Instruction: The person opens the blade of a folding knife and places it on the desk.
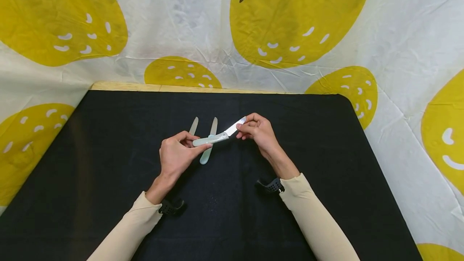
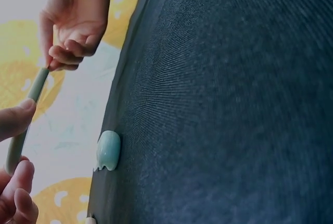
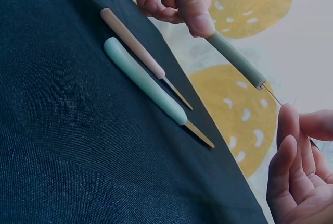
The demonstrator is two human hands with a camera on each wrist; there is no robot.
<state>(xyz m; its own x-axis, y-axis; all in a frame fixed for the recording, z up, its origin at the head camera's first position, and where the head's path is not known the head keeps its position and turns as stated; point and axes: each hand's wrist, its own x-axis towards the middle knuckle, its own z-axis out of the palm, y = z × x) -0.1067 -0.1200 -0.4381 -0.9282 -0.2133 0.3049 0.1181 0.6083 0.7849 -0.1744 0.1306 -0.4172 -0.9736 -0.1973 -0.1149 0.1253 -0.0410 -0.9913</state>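
Observation:
My left hand [image 1: 177, 154] holds a knife by its pale grey-green handle [image 1: 208, 139], above the black cloth. The knife's bright blade [image 1: 233, 127] stands at an angle to the handle, with a pivot dot where they meet. Near the tip, the thumb and fingers of my right hand [image 1: 261, 134] pinch the blade. Below the held knife lies a second knife with a mint-green handle [image 3: 145, 82] and its blade out. Beside it rests a third knife with a pinkish handle [image 3: 134, 44]; in the head view my left hand hides that handle and only its blade [image 1: 194, 125] shows.
A black cloth [image 1: 232, 212] covers the table, with a strip of light wood [image 1: 127, 87] along its far edge. Behind and around it hangs a white sheet [image 1: 181, 11] printed with yellow shapes. Dark straps [image 1: 270, 185] sit on both wrists.

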